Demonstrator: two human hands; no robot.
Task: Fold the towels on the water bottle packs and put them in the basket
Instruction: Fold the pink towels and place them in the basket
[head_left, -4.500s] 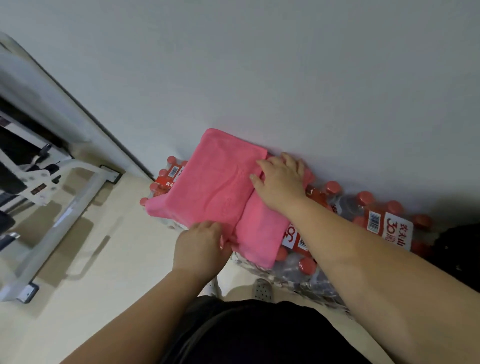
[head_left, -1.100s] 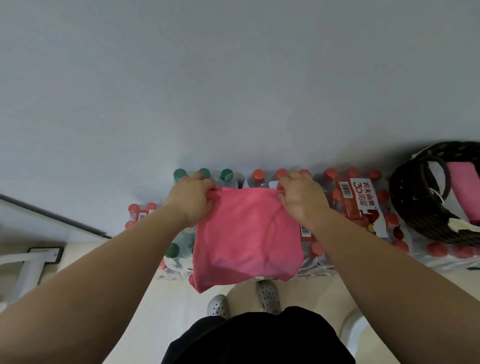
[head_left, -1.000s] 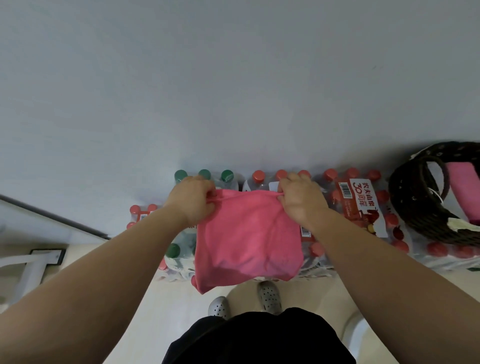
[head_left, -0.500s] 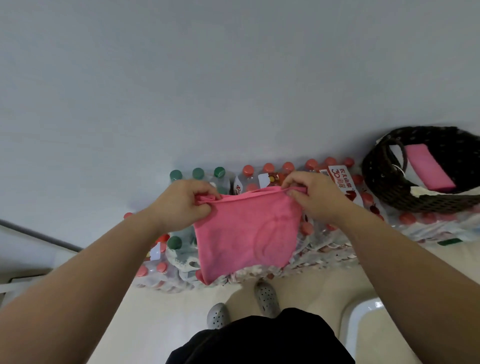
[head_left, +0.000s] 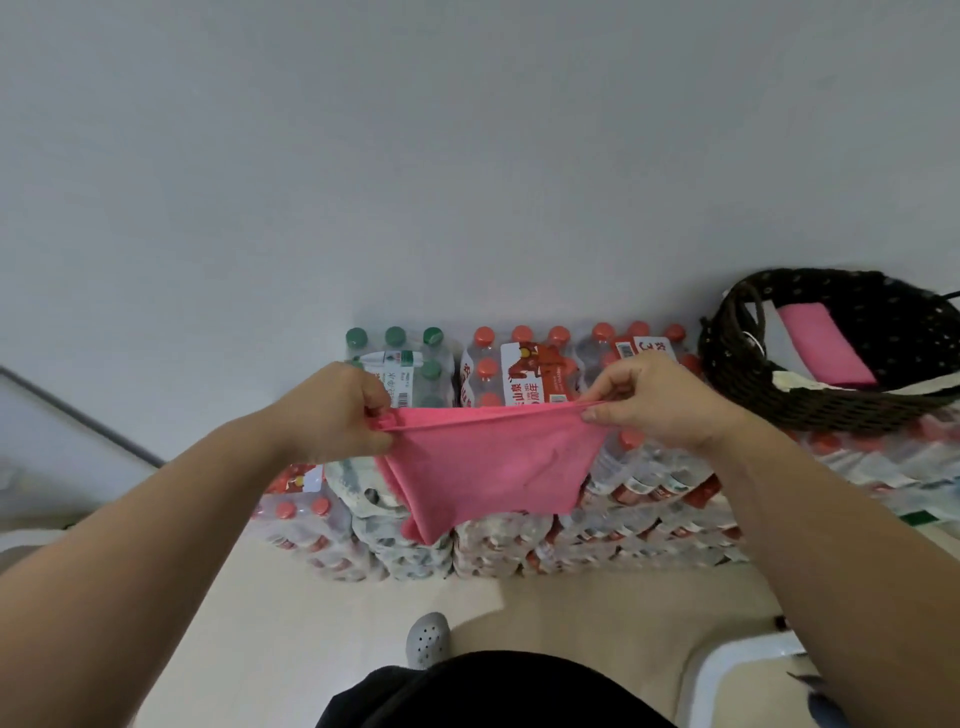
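Now left hand (head_left: 337, 410), right hand (head_left: 652, 402) each pinch pink towel (head_left: 488, 462) top corners.

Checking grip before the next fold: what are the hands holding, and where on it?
Pink towel: left hand and right hand each pinch an end of its top edge; the rest hangs down.

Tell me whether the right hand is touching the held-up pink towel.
Touching. The head view shows the right hand pinching the top right corner of the pink towel between thumb and fingers.
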